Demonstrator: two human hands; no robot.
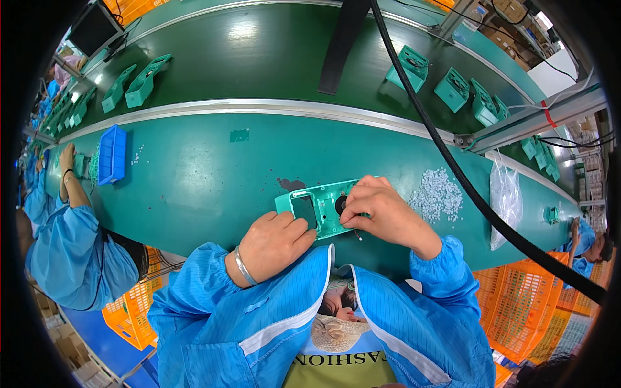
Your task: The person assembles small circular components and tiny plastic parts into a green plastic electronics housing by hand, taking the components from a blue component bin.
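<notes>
On the bench in front of me lies a light green plastic housing [321, 196], tilted slightly, with a rectangular opening at its left end. My left hand [275, 240] is curled over the housing's near left edge and grips it. Inside the right part of the housing sits a round black part [340, 204], partly covered by my fingers. My right hand [380, 212] reaches over that end with thumb and forefinger pinched beside the black part. Whatever is between those fingertips is too small to make out. A short thin wire end [359, 237] sticks out below them.
Small white pieces [438, 196] lie heaped to the right, beside a clear plastic bag [505, 200]. A blue bin [112, 155] stands left, near a co-worker's arm [76, 187]. Beyond the metal rail, a belt [259, 71] carries green housings [146, 81]. A black cable [446, 149] crosses the right side.
</notes>
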